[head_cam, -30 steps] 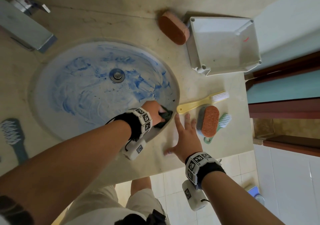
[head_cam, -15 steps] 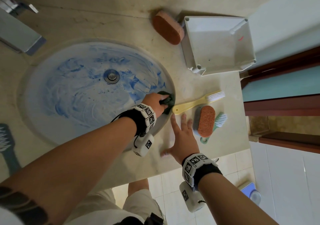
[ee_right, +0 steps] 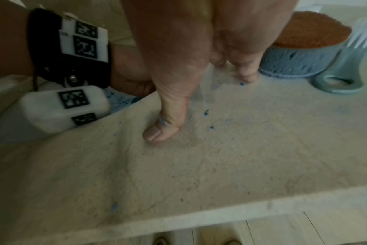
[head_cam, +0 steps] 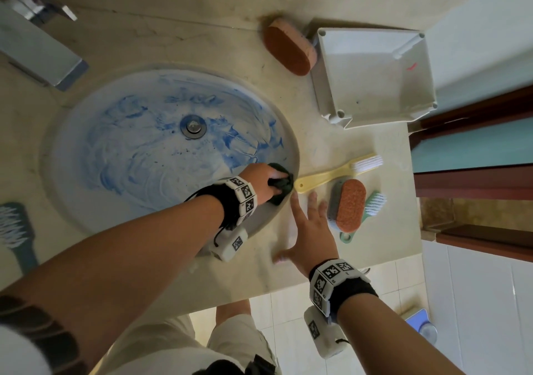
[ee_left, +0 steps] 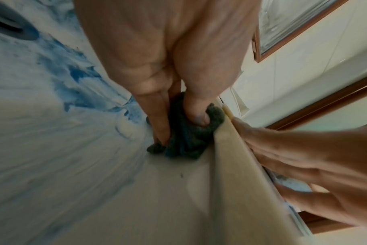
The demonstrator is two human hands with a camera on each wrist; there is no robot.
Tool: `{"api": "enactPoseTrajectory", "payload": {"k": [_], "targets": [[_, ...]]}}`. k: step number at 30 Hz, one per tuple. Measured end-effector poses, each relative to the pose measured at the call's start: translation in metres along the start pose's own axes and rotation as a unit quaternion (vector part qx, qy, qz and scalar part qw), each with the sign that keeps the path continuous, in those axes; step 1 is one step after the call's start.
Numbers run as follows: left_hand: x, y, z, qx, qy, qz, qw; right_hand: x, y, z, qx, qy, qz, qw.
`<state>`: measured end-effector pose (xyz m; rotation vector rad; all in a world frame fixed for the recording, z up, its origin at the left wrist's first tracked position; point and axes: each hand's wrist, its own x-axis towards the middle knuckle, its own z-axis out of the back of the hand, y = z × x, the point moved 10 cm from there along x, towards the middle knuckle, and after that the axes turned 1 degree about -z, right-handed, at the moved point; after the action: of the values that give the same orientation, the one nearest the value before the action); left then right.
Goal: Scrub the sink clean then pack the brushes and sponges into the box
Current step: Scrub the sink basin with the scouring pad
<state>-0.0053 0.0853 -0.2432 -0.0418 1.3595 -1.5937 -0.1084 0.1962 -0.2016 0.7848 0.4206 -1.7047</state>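
Note:
The oval sink [head_cam: 86, 190] is smeared with blue and white foam around its drain [head_cam: 193, 126]. My left hand [head_cam: 266, 183] grips a crumpled dark green scrub pad [head_cam: 284, 183] [ee_left: 189, 140] against the sink's right wall, just under the rim. My right hand [head_cam: 310, 227] lies flat with spread fingers on the counter beside the rim [ee_right: 163, 132]. A yellow brush [head_cam: 337, 170], an orange-and-blue sponge [head_cam: 347, 204] [ee_right: 302, 49] on a green brush [head_cam: 372, 204], and an orange-pink sponge [head_cam: 288, 47] lie near the grey box [head_cam: 372, 72].
A chrome tap [head_cam: 37, 37] stands at the back left. A teal brush [head_cam: 16, 230] lies on the counter left of the sink. The counter's front edge [ee_right: 199, 217] is just behind my right wrist, with tiled floor below. A wall and door frame close the right side.
My left hand with the pad has slid back and forth along the sink's right wall, farther in and now slightly nearer. My right hand stays flat on the counter.

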Motion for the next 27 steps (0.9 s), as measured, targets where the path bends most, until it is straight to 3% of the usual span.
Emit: {"api": "enactPoseTrajectory", "payload": {"k": [7,14,21,27], "targets": [[0.013,-0.004,0.006,-0.003,0.002,0.013,1.000,0.000,0.000,0.000,-0.002,-0.001,-0.002,1.000],[-0.004,0.020,-0.017,0.064,0.086,0.021,0.994,-0.001,0.002,0.001,0.002,0.001,-0.003,1.000],[0.018,-0.002,0.008,-0.006,-0.002,0.018,1.000,-0.001,0.003,0.002,-0.002,0.004,0.001,1.000],[0.018,-0.002,0.008,-0.018,-0.019,0.028,0.999,-0.001,0.002,0.002,-0.003,0.002,0.002,1.000]]}}
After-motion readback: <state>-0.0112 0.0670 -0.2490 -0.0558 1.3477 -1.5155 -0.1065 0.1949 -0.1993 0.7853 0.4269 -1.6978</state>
